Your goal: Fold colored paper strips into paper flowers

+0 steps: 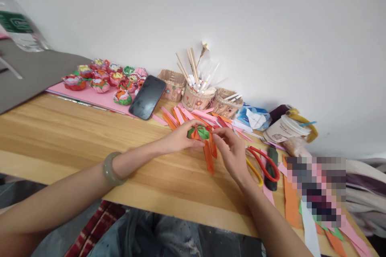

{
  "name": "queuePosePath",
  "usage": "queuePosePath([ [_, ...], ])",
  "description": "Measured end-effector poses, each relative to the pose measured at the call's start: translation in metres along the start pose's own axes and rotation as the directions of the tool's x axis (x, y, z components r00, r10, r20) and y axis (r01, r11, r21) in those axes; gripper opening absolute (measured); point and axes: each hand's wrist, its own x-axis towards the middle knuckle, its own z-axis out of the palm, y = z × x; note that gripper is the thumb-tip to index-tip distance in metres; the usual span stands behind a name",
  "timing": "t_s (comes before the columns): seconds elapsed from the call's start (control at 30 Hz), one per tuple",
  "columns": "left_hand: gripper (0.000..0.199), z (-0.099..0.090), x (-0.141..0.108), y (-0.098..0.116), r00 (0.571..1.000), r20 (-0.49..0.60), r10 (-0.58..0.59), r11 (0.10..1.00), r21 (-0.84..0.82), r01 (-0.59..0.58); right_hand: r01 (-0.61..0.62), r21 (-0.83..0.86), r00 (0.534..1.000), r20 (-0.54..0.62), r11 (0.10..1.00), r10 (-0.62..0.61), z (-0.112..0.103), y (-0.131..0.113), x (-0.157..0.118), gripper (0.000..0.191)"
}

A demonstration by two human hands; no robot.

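Left hand [184, 138]: clasping a green-and-orange paper flower [197, 133] over the surface [90, 128]. Right hand [231, 150]: half-curled at the flower's edge (whether pinching it, uncertain). Orange paper tails [208, 158] dangle; flower judged part-made. Beyond: loose paper strips [202, 115], seemingly unused; multicoloured paper blooms [100, 85] on pink sheet [107, 98], apparently finished.

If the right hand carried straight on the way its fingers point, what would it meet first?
Most likely the green-and-orange paper flower in the left hand; the right hand's fingertips look right by its edge, though touching isn't clear.
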Motion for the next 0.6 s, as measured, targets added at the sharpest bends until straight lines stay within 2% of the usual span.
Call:
queuePosePath([
  [0.07, 0.048, 0.001, 0.002, -0.003, 0.993, -0.070, 0.097, 0.989, 0.114, -0.089, -0.179, 0.114, 0.973, 0.166, 0.977, 0.159, 0.001, 0.000, 0.002, 0.024],
  [0.13, 0.049, 0.002, 0.003, -0.006, 0.985, -0.096, 0.145, 0.970, 0.208, -0.122, -0.267, 0.196, 0.943, 0.253, 0.943, 0.215, 0.002, 0.003, 0.003, 0.029],
  [0.3, 0.046, 0.006, -0.001, -0.009, 0.992, -0.028, 0.126, 0.973, 0.196, -0.119, -0.336, 0.346, 0.925, 0.296, 0.876, 0.238, 0.006, 0.010, 0.003, 0.032],
  [0.43, 0.045, 0.009, -0.005, -0.004, 0.995, -0.012, 0.096, 0.987, 0.134, -0.094, -0.367, 0.368, 0.917, 0.298, 0.854, 0.266, 0.007, 0.011, 0.003, 0.033],
  [0.6, 0.046, 0.010, -0.007, -0.001, 0.996, -0.020, 0.088, 0.995, 0.049, -0.087, -0.338, 0.375, 0.932, 0.262, 0.863, 0.251, 0.011, 0.009, 0.001, 0.034],
])
